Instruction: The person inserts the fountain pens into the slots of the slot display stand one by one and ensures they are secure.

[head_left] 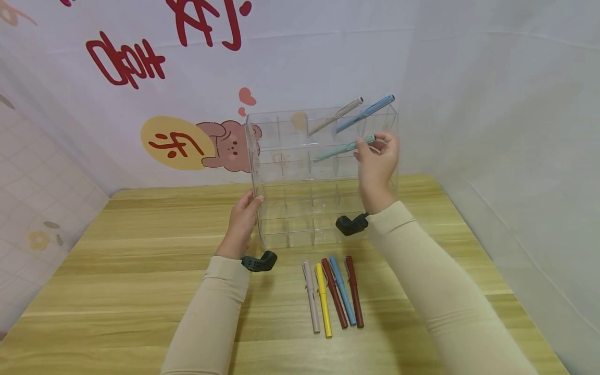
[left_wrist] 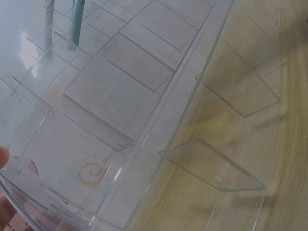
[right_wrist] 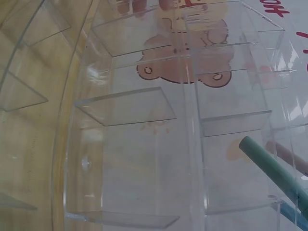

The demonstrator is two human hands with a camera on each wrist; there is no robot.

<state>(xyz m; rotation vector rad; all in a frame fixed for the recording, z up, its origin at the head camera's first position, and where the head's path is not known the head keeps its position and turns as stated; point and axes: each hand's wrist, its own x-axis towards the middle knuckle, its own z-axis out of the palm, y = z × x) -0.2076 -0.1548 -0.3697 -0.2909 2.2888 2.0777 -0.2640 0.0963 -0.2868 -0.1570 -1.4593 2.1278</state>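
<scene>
A clear plastic compartment rack point(head_left: 300, 239) stands upright on the table. My left hand point(head_left: 242, 221) grips its left side, thumb at the front edge; only bits of fingers point(left_wrist: 4, 156) show in the left wrist view. My right hand point(head_left: 378, 165) pinches a mint-green pen point(head_left: 339, 151) near its cap end, in front of the upper rows. The pen's lower end points left toward a compartment; whether it is inside I cannot tell. A beige pen point(head_left: 335, 116) and a blue pen point(head_left: 364, 114) lean in the top row, caps sticking out.
Before the rack lie a pale pink pen point(head_left: 311, 297), a yellow pen point(head_left: 323, 299), a dark red pen point(head_left: 334, 292), a light blue pen point(head_left: 343, 290) and another dark red pen point(head_left: 354, 291). A printed cloth point(head_left: 328, 62) hangs close behind the rack.
</scene>
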